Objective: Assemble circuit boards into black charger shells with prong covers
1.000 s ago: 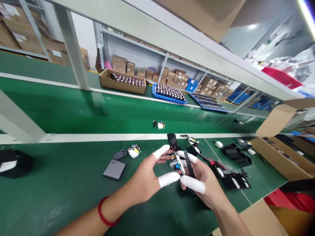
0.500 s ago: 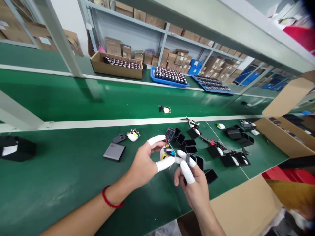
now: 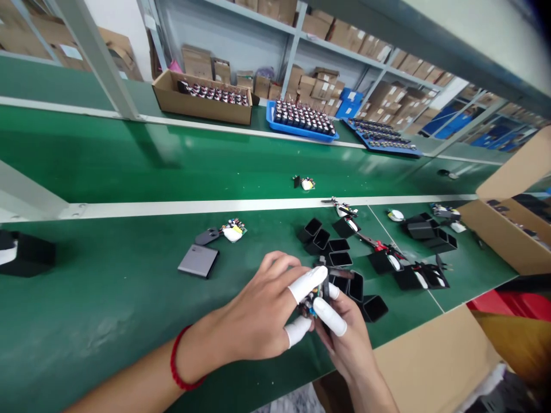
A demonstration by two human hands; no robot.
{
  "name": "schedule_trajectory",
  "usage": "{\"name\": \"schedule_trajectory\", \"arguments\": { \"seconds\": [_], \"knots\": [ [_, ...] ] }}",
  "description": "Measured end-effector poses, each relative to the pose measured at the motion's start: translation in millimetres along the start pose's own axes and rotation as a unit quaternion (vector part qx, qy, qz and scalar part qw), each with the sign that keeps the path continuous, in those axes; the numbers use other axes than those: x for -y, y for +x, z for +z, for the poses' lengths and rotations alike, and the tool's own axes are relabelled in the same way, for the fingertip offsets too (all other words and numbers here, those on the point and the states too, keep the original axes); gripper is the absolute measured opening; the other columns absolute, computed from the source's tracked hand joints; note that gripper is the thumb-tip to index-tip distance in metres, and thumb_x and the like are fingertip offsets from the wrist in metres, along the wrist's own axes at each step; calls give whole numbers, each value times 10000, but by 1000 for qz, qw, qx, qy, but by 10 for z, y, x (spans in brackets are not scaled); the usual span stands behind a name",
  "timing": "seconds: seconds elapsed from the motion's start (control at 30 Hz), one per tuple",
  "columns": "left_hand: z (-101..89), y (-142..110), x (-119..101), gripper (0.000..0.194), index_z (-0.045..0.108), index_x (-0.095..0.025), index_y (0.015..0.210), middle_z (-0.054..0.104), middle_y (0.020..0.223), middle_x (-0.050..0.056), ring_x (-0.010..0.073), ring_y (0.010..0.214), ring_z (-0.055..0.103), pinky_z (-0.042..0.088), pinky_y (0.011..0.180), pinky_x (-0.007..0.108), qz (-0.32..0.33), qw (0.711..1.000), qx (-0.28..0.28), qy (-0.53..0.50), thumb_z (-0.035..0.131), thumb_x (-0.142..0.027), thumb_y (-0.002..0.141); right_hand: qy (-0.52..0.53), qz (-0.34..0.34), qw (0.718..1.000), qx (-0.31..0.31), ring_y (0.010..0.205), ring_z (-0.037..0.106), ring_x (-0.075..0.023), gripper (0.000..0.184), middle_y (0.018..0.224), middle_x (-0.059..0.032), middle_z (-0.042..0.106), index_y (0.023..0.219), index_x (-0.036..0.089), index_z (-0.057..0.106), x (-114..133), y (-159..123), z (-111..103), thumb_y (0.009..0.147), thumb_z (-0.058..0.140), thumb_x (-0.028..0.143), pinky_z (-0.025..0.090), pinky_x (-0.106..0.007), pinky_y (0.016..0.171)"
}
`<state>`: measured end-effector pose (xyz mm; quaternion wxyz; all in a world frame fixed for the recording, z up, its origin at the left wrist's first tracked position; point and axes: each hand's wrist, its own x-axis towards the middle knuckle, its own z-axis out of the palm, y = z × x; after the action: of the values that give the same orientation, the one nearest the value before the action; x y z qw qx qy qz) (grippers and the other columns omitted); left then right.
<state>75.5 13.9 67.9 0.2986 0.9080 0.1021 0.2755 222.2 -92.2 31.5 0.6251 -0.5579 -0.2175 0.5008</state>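
White finger cots cover several fingertips of both hands. My left hand [image 3: 262, 312], with a red bracelet at its wrist, pinches a small circuit board [image 3: 310, 304] with blue and yellow components. My right hand [image 3: 346, 332] grips a black plastic piece [image 3: 326, 281] pressed up against that board; its exact shape is partly covered by the fingers. Just behind the hands are several open black rectangular casings [image 3: 340, 259]. Left of them lie a grey flat box [image 3: 198, 261], a dark grey cap [image 3: 207, 236] and another circuit board [image 3: 233, 230] with a white pad.
Red-handled pliers [image 3: 379, 245] lie among black casings at right. An open cardboard box [image 3: 499, 229] stands on the right end of the green bench [image 3: 107, 321]. Filled blue trays [image 3: 301, 132] and a carton [image 3: 202, 109] line the back ledge. A cardboard flap [image 3: 434, 361] borders the front edge.
My left hand has turned over the board, its back now facing up, and both hands have come together. The board now meets the black piece. The view has shifted slightly.
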Motion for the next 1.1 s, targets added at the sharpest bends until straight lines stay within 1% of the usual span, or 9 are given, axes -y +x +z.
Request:
{"name": "schedule_trajectory", "arguments": {
  "seconds": [0.13,0.37,0.5,0.63,0.77,0.83,0.9,1.0,1.1],
  "knots": [
    [9,-130,101,801,320,-186,1486,574,1362,171,336,1258,527,475,1029,506,-114,991,6,-63,743,-308,817,50,21,999,-10,285,311,-30,382,428,9,556,805,190,764,13,8,89,650,841,530,146,-137,289],
    [84,-371,196,588,459,-191,1421,659,1329,133,297,1230,626,514,1038,425,-249,964,9,-93,660,-270,875,-37,-2,995,-89,374,349,-59,394,538,17,586,1048,202,718,-156,-31,137,770,786,473,220,-177,334],
    [148,-400,112,499,393,-98,1440,605,1380,193,292,1246,610,511,1028,410,-155,987,37,36,480,-149,951,-111,-54,991,-59,469,476,-110,442,766,-24,700,1154,230,688,-278,-51,118,757,802,388,404,-240,418],
    [144,-374,-17,433,438,-14,1382,623,1316,256,341,1131,639,500,955,496,-12,982,54,181,393,-69,955,-94,-4,994,-58,848,668,-233,614,986,-42,740,1096,259,729,-337,12,142,518,929,212,556,-296,679],
    [-185,-503,51,576,412,-78,1434,568,1383,223,358,1133,586,506,927,513,-88,976,70,185,578,-197,896,4,13,995,-102,589,585,-156,441,780,-48,722,899,227,767,-292,61,161,504,940,323,405,-200,396],
    [-424,-684,266,689,399,-133,1466,452,1499,207,417,1316,443,408,1045,608,-174,954,62,237,631,-172,819,68,20,992,-102,480,488,-116,376,726,-56,703,841,220,758,-241,87,146,575,888,452,270,-176,318],
    [-614,-885,564,605,521,-178,1387,349,1583,171,455,1409,320,366,1060,663,-201,937,98,267,556,-84,791,113,41,991,-63,445,438,-106,357,723,-63,697,822,220,750,-189,122,127,640,825,518,197,-177,303],
    [-741,-1062,884,561,581,-215,1329,558,1428,123,391,1315,455,476,993,572,-202,944,146,218,467,-52,805,141,68,988,5,404,356,-82,375,804,-76,717,879,216,756,-122,168,126,700,769,546,147,-200,311],
    [-705,-1012,828,540,512,-205,1380,588,1341,125,343,1232,526,521,962,497,-218,957,85,173,508,-139,844,144,72,986,37,367,261,-56,477,848,-76,736,1063,235,745,-77,167,146,701,765,547,128,-223,326]
  ]
}}
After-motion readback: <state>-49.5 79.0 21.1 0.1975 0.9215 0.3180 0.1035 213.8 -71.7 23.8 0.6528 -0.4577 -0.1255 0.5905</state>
